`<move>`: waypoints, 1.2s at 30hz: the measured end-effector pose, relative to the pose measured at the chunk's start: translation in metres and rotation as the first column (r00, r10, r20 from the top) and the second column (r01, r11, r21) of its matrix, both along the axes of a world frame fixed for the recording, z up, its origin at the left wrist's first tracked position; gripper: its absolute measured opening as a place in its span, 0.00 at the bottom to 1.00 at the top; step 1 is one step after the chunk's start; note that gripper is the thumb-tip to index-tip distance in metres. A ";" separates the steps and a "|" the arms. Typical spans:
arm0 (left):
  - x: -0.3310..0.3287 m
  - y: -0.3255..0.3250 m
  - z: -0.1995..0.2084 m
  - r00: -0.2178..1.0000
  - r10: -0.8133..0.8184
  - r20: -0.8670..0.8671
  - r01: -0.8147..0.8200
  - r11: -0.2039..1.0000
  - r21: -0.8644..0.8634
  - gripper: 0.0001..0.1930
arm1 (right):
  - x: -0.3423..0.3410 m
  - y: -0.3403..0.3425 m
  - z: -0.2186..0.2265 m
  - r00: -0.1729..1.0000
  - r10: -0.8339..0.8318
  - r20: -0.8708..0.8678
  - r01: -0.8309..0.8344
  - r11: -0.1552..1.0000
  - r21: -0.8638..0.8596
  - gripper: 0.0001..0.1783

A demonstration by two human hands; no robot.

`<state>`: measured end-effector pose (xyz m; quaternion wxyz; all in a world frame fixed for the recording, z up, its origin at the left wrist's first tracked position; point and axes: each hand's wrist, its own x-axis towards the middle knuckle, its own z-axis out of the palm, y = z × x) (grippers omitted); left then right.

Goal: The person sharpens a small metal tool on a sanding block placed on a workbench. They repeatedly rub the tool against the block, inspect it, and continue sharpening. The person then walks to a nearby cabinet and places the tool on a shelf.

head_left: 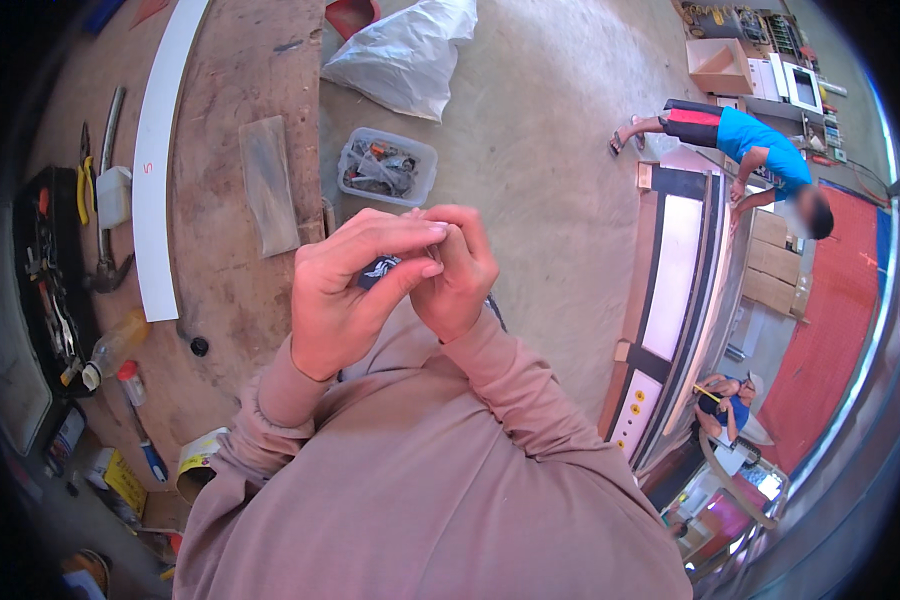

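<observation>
My left hand [345,285] and my right hand [457,280] are raised together in front of my chest, their fingertips meeting. The left thumb and fingers are bent in a pinch, and the right fingers curl against them. Something thin and tiny may sit between the fingertips, but it is too small to make out. Beyond the hands, on the floor, stands a clear plastic tub [427,160] with mixed small hardware in it. Left of the hands, a flat brownish strip [267,185] lies on the wooden workbench [220,290].
A long white board [157,180] lies along the bench. Left of it are a hammer [107,270], yellow-handled pliers [86,190] and a tool bag [55,300]. A white sack [410,60] rests on the floor. At right, one person [760,140] bends over a long panel; another [730,405] sits.
</observation>
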<state>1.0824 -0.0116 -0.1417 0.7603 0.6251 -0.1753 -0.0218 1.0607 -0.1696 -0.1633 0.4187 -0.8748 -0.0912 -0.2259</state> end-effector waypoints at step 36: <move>0.007 -0.003 -0.008 0.881 0.086 -0.466 -0.221 0.944 -0.244 0.22 | -0.019 0.009 0.051 0.731 0.348 -0.587 0.093 0.802 0.590 0.11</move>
